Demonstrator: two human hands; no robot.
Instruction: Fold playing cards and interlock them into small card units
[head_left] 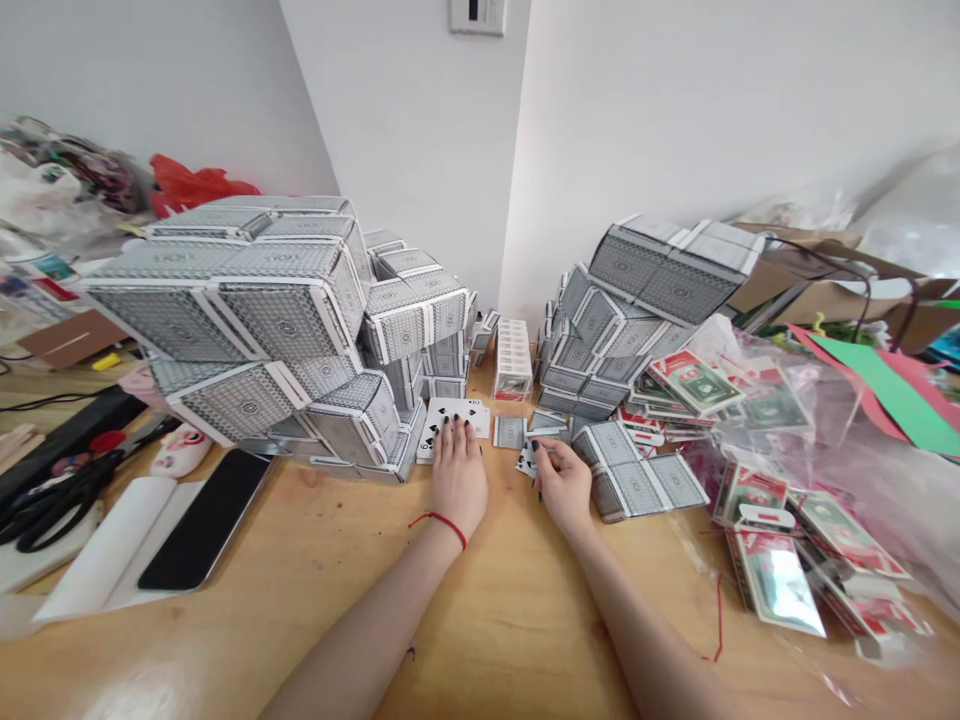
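Observation:
My left hand (459, 470) lies flat with fingers stretched out on a face-up stack of playing cards (454, 420), the top one a spade card. My right hand (561, 482) is closed in a pinch on a few small cards (529, 458) just to the right. A small face-down card stack (510, 432) lies between the hands. A red string circles my left wrist.
A big pile of grey-backed card packs (262, 310) stands at the left, another pile (637, 300) at the right. Red-green card boxes in clear bags (787, 540) fill the right side. A black phone (206, 520), scissors (60, 490) and the wooden table (510, 620) are nearer me.

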